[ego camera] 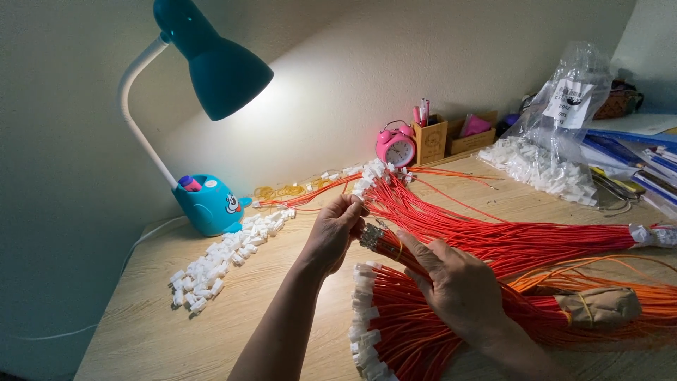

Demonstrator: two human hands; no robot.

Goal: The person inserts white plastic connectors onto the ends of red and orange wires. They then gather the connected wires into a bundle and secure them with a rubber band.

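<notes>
Holding: a small white connector (357, 202) pinched in the fingertips of my left hand (333, 233), just above the bare metal ends of a red wire bundle (451, 236).
Wire bundle: lies across the middle of the wooden desk (141, 331), running from my hands toward the right edge, where white tape (652, 235) wraps it.
Left hand grip: closed, thumb and fingers pressed together on the connector; the connector is mostly hidden by the fingers.
Right hand (458, 286): lies palm down on the wires, forefinger and thumb closed around the thin bunch of metal-tipped ends (374, 236) close to the left hand.
Finished wires, near: a fan of orange-red wires with white connectors (363, 317) fitted, spread below my right hand toward the front edge of the desk.
Finished wires, far: another fan of capped wires (374, 173) beyond my left hand, toward the wall.
Brown paper wrap (599, 305): binds an orange bundle to the right of my right wrist.
Loose connectors: a white heap (226, 257) strewn on the desk left of my left hand, running up to the lamp base.
Lamp: teal desk lamp (211, 63), lit, shade above the left part of the desk, base (208, 203) against the wall.
Rubber bands (278, 190): yellow loops just right of the lamp base.
Back wall items: pink alarm clock (397, 144), wooden pen holder (431, 137) beside it.
Plastic bag (557, 134): clear, with white connectors inside, at far right; papers lie beyond it.
</notes>
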